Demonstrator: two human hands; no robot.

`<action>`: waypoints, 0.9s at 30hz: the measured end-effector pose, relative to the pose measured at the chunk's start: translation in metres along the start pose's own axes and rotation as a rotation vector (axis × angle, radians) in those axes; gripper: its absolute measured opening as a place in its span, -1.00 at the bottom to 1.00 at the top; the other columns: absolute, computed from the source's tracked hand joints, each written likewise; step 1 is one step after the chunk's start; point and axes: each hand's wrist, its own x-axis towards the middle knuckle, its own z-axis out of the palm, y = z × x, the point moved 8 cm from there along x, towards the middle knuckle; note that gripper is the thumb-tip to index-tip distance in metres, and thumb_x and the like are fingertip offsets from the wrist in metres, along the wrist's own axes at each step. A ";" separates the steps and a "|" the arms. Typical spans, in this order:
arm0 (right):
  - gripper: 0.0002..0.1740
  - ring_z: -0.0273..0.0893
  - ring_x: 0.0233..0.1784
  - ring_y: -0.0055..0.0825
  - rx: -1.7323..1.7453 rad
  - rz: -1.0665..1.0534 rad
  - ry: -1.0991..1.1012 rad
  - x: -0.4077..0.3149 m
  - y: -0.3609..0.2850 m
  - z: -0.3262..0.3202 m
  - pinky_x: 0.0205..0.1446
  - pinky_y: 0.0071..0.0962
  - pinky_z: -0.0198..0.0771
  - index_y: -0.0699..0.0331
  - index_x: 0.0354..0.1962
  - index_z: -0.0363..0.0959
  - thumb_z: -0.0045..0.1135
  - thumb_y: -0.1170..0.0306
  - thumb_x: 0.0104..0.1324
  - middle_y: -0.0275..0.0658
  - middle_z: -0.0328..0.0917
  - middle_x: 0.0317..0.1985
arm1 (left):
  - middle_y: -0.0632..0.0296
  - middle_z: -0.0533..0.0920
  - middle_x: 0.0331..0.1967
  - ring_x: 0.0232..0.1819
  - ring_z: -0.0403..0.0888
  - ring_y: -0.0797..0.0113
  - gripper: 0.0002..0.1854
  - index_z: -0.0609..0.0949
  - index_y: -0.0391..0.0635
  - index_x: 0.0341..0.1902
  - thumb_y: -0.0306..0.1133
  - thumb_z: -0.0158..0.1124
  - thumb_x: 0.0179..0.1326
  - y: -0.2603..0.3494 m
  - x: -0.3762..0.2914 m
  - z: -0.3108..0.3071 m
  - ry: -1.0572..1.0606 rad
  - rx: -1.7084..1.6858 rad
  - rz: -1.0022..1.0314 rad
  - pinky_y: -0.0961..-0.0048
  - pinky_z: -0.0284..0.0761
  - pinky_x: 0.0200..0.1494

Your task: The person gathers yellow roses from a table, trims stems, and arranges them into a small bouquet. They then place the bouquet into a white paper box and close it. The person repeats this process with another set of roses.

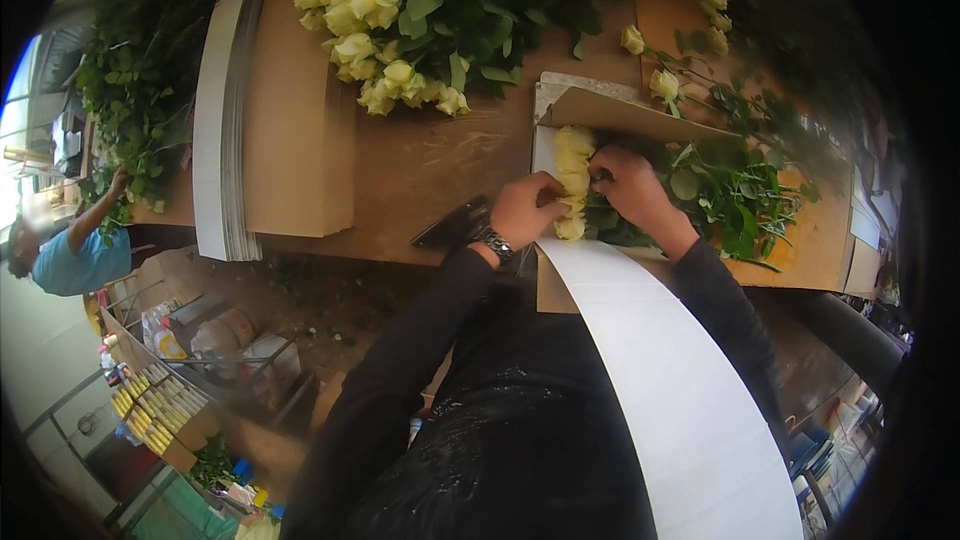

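A short row of pale yellow roses (574,161) lies before me, heads lined up, on a white-faced cardboard sheet (679,349). The sheet's long white end hangs over the table edge against my body. My left hand (523,208), with a metal-band watch at the wrist, has thumb and forefinger at the lower rose heads. On the stem side, my right hand (634,184) has curled fingers against the roses just below the heads; whether they grip anything is hidden. Leafy stems (742,202) run rightward from the row. Behind it a brown cardboard flap (630,116) stands up.
A large heap of yellow roses (360,22) lies at the back of the table (442,165). Stacked cardboard sheets (300,112) stand left, and a dark flat object (450,221) lies near my left hand. Loose roses (664,85) lie behind the flap. A person (79,255) handles foliage far left.
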 end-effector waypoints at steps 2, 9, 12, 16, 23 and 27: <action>-0.73 0.56 -0.14 0.05 0.059 -0.012 0.059 -0.007 -0.011 -0.010 -0.06 -0.15 0.49 0.34 -0.24 0.56 0.28 0.61 0.03 -0.06 0.59 -0.23 | 0.14 0.77 -0.32 -0.33 0.75 0.38 -0.79 0.70 -0.23 -0.13 -0.42 0.46 0.20 -0.002 -0.009 -0.015 0.034 -0.074 -0.029 0.45 0.63 -0.20; -0.86 0.64 -0.27 -0.13 0.172 0.257 -0.159 -0.036 -0.020 -0.014 -0.19 -0.27 0.49 0.38 -0.37 0.60 0.36 0.58 0.06 -0.05 0.64 -0.34 | 0.12 0.76 -0.30 -0.26 0.76 0.27 -0.85 0.72 -0.18 -0.18 -0.39 0.41 0.23 -0.002 -0.039 -0.046 0.016 -0.147 -0.068 0.40 0.62 -0.13; -0.85 0.63 -0.37 -0.14 0.220 0.287 -0.255 -0.038 -0.020 0.003 -0.26 -0.27 0.48 0.37 -0.44 0.61 0.42 0.49 0.05 -0.07 0.64 -0.45 | 0.09 0.77 -0.35 -0.29 0.76 0.19 -0.80 0.72 -0.17 -0.21 -0.33 0.45 0.17 -0.001 -0.035 -0.033 -0.015 -0.093 -0.056 0.34 0.62 -0.15; -0.74 0.62 -0.41 -0.07 0.021 0.231 -0.317 -0.029 -0.016 0.025 -0.28 -0.19 0.48 0.33 -0.48 0.63 0.49 0.31 0.02 -0.08 0.64 -0.52 | 0.10 0.78 -0.30 -0.24 0.78 0.26 -0.71 0.69 -0.26 -0.16 -0.30 0.51 0.17 -0.009 -0.022 -0.006 -0.141 -0.002 -0.090 0.36 0.65 -0.13; -0.70 0.62 -0.38 0.01 -0.076 0.252 -0.301 -0.027 -0.009 0.033 -0.23 -0.09 0.49 0.29 -0.52 0.62 0.49 0.24 -0.02 -0.04 0.65 -0.51 | 0.07 0.79 -0.29 -0.26 0.78 0.25 -0.77 0.68 -0.28 -0.12 -0.38 0.39 0.25 -0.016 -0.015 -0.001 -0.194 -0.053 -0.091 0.35 0.65 -0.15; -0.72 0.64 -0.36 0.01 -0.108 0.273 -0.300 -0.027 -0.009 0.036 -0.22 -0.08 0.51 0.28 -0.51 0.63 0.48 0.24 -0.01 -0.04 0.65 -0.50 | 0.05 0.79 -0.28 -0.29 0.78 0.27 -0.79 0.66 -0.30 -0.08 -0.43 0.34 0.28 -0.020 -0.014 0.000 -0.222 -0.079 -0.152 0.37 0.65 -0.17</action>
